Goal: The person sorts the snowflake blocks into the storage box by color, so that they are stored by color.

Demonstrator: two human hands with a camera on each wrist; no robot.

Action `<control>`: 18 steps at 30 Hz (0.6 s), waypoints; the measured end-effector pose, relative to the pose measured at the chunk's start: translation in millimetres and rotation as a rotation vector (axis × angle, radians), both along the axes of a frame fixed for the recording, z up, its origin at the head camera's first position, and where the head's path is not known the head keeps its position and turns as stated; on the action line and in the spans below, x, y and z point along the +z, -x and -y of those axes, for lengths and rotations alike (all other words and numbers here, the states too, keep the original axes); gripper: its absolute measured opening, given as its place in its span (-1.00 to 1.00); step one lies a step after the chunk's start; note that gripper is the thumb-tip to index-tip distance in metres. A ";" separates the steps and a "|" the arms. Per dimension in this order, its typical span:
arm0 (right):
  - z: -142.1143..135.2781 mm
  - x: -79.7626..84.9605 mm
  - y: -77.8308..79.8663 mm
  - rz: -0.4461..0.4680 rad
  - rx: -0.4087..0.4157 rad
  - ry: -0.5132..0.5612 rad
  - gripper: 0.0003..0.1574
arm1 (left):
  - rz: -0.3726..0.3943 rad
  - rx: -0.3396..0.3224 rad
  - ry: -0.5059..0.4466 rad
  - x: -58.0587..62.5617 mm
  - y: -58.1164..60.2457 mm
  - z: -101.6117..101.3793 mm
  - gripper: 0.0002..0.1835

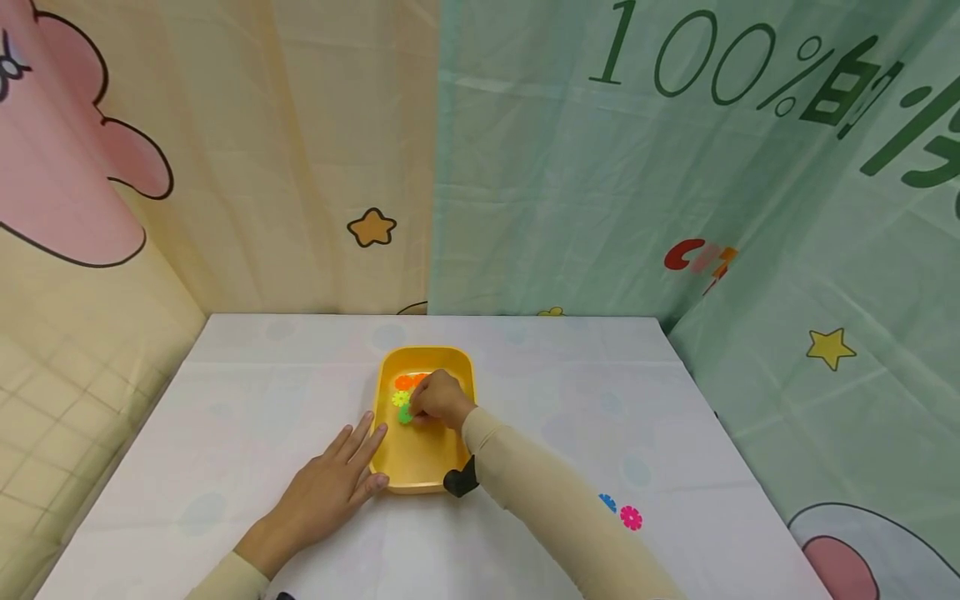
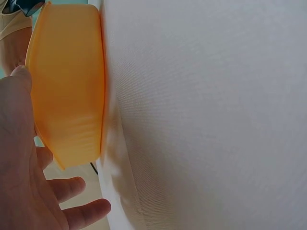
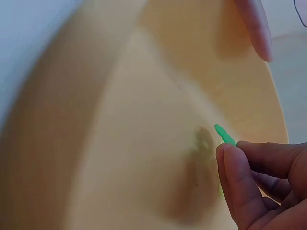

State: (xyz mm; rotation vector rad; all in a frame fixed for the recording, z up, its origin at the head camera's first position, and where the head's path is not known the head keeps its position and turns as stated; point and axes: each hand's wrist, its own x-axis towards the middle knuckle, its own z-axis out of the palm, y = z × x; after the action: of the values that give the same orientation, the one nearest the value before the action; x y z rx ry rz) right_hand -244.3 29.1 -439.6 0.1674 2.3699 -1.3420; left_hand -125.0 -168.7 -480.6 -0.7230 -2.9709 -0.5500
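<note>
A yellow tray (image 1: 412,467) stands on the table. Over it, my right hand (image 1: 444,400) pinches a green flower-shaped disc (image 3: 224,134) between thumb and fingertips, and the disc shows edge-on in the right wrist view. Just left of these fingers are a yellow-green flower-shaped disc (image 1: 401,398) and orange discs (image 1: 405,382), partly covered by the hand. My left hand (image 1: 326,492) lies at the tray's left side with fingers spread and straight, touching the rim. In the left wrist view the tray's side wall (image 2: 69,86) rises beside that hand.
On the white table (image 1: 225,467), a pink flower-shaped disc (image 1: 631,517) and a blue one (image 1: 607,502) lie to the right, the blue partly behind my right sleeve (image 1: 555,500). Printed curtains (image 1: 525,208) hang behind the table and along both sides.
</note>
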 end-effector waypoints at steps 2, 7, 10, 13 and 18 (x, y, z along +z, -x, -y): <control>2.7 -0.6 -1.1 0.000 -0.011 -0.010 -0.89 | 0.002 0.001 0.002 0.0 -0.2 0.0 -0.23; 7.8 -3.3 3.7 0.010 -0.031 -0.036 -0.86 | 0.006 0.002 -0.001 -0.3 -0.3 0.9 -0.23; 9.6 -4.7 8.5 0.022 -0.041 -0.061 -0.87 | 0.012 0.007 0.002 -0.9 -0.3 0.9 -0.23; 11.1 -6.3 13.2 0.044 -0.052 -0.081 -0.88 | 0.017 0.014 0.008 -1.3 0.1 0.6 -0.22; 13.4 -7.9 17.7 0.073 -0.047 -0.127 -0.84 | 0.018 0.019 0.011 -1.2 0.3 -0.2 -0.22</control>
State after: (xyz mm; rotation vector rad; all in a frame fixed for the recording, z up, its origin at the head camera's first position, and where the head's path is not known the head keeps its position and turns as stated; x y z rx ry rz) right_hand -262.0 15.7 -447.5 0.3059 2.4032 -1.1855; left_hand -125.3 -168.5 -481.9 -0.6942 -2.9965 -0.5433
